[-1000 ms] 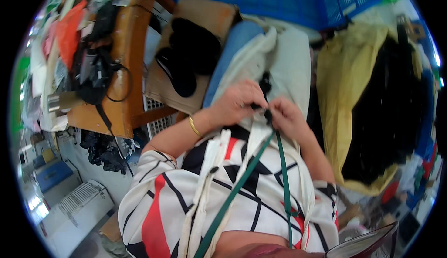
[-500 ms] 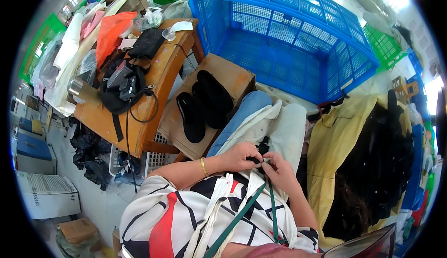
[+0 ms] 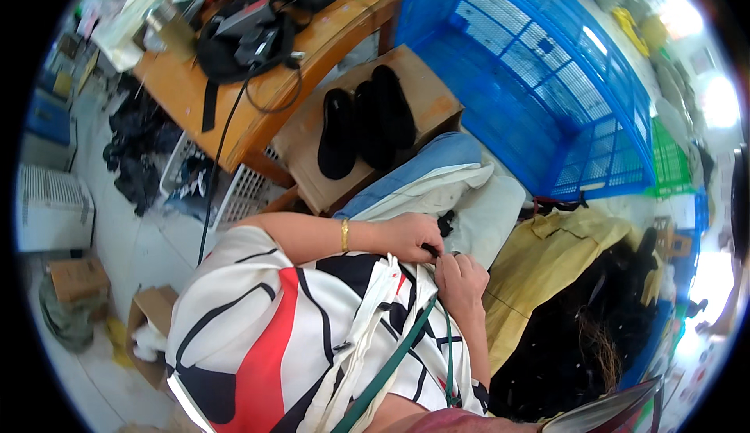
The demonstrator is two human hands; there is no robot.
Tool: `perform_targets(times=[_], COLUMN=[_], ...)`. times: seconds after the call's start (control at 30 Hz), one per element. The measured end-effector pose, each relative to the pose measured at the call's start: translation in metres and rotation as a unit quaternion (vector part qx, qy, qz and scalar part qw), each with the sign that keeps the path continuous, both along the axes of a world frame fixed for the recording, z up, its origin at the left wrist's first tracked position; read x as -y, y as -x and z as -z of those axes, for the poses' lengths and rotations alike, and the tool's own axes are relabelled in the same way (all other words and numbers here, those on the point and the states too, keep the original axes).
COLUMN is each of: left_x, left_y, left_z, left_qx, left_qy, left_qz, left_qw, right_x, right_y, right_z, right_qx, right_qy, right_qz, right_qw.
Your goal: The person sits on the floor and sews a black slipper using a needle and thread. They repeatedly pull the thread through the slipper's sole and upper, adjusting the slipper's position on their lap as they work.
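Note:
My left hand (image 3: 410,237), with a gold band at its wrist, is closed in a pinch on a small black piece (image 3: 446,223) over my lap. Part of that piece sticks out past the fingers, and its shape is too hidden to name. Right against it, my right hand (image 3: 462,280) has its fingers curled and pressed at the same spot; what they grip is covered. Beneath both hands lies a whitish cloth (image 3: 437,195) over blue trousers. Several black slip-on shoes (image 3: 337,132) rest on a cardboard box (image 3: 301,155) ahead of me.
A wooden table (image 3: 234,132) at the left carries a black bag (image 3: 242,42), a cable and a flask (image 3: 172,30). A big blue plastic crate (image 3: 539,152) stands beyond my knees. On my right, a yellow sack (image 3: 539,269) holds black pieces (image 3: 578,331). A white basket (image 3: 242,198) sits under the table.
The whole view has swung, so the table, box and crate appear higher. My hands remain together at the black piece; the right fingers are more curled, and less of the piece shows.

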State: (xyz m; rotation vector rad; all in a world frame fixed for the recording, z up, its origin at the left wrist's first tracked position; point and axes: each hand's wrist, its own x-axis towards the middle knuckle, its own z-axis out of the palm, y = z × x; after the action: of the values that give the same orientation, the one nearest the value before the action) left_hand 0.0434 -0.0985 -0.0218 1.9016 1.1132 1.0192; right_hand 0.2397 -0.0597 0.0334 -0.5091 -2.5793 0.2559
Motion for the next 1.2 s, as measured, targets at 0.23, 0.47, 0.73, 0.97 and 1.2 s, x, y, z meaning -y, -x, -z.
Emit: perform_targets(times=[0.23, 0.47, 0.73, 0.97, 1.2], left_x=[-0.007, -0.032, -0.04, -0.037, -0.037], left_y=[0.009, 0.072, 0.092, 0.07, 0.023], left_z=[-0.011, -0.023, -0.025, -0.006, 0.0], left_qx=[-0.012, -0.115, -0.182, -0.026, 0.067], left_qy=[-0.062, -0.217, -0.279, -0.113, 0.021], left_qz=[-0.064, -0.247, -0.287, -0.266, -0.097], left_qw=[0.996, 0.938, 0.898, 0.957, 0.993], right_x=[0.006, -0.033, -0.027, -0.04, -0.026], right_y=[0.013, -0.09, -0.389, -0.229, -0.01], right_z=[-0.013, -0.026, 0.011, 0.045, 0.05], right_qx=[-0.253, -0.585, -0.865, -0.633, -0.158], right_qy=[0.596, 0.684, 0.188, 0.263, 0.297], right_qz=[0.098, 0.013, 0.312, 0.412, 0.177], right_qw=[0.756, 0.436, 0.344, 0.601, 0.925])
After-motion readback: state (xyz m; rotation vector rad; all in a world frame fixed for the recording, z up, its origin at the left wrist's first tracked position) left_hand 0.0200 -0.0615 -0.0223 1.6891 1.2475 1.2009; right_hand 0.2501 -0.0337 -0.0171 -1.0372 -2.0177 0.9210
